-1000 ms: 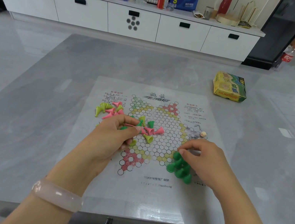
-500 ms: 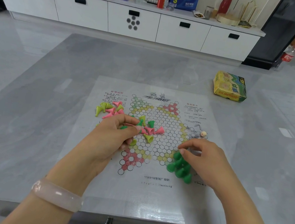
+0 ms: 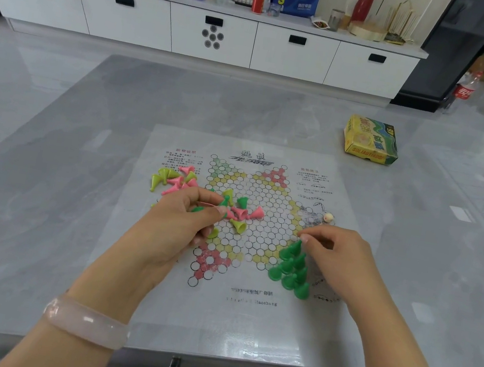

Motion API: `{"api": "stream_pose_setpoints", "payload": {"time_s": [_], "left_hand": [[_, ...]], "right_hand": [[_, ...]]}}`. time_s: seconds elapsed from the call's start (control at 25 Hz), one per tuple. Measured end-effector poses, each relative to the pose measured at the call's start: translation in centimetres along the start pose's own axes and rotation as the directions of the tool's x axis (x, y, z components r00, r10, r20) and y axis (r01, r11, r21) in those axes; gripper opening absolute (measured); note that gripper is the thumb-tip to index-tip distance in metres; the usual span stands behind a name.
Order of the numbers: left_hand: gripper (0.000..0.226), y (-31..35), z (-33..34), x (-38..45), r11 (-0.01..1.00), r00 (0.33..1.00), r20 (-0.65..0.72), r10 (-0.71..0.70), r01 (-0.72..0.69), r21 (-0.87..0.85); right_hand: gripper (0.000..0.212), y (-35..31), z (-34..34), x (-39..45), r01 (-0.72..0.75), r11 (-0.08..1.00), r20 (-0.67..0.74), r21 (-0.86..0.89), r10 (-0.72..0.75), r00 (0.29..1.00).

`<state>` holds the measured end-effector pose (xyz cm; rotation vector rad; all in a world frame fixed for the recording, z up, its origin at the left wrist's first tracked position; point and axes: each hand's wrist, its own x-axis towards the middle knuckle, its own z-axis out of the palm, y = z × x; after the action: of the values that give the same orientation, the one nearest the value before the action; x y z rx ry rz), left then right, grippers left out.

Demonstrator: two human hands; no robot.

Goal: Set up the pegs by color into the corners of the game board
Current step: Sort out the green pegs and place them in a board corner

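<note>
- Lay flat on the grey marble-look table [image 3: 82, 175]: white paper game board [image 3: 236, 246] printed with a hexagon-cell star.
- Stood upright on its near-right corner: cluster of dark green cone pegs [image 3: 291, 270].
- Pinched the top peg of that cluster between thumb and forefinger: right hand [image 3: 336, 263].
- Curled its fingers round several pegs at the board's left-centre: left hand [image 3: 175, 230].
- Lay scattered just beside it: loose pink, yellow-green and green pegs [image 3: 238, 215].
</note>
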<state>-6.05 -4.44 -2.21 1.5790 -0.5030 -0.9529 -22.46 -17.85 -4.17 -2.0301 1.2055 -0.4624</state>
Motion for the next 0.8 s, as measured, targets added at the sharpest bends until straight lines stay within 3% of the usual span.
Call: {"api": "stream_pose_setpoints", "payload": {"time_s": [0.36,0.8], "left_hand": [[0.010,0.06,0.07,-0.12,1.000,1.000,0.000,0.000,0.000,0.020],[0.010,0.07,0.03,-0.09,1.000,1.000,0.008,-0.003,0.003,0.004]], "right_hand": [[0.013,0.06,-0.21,0.07,-0.026,1.000,-0.056,0.009,0.026,0.998],[0.011,0.00,-0.11,-0.11,-0.032,0.999,-0.013,-0.003,0.032,0.999]]}}
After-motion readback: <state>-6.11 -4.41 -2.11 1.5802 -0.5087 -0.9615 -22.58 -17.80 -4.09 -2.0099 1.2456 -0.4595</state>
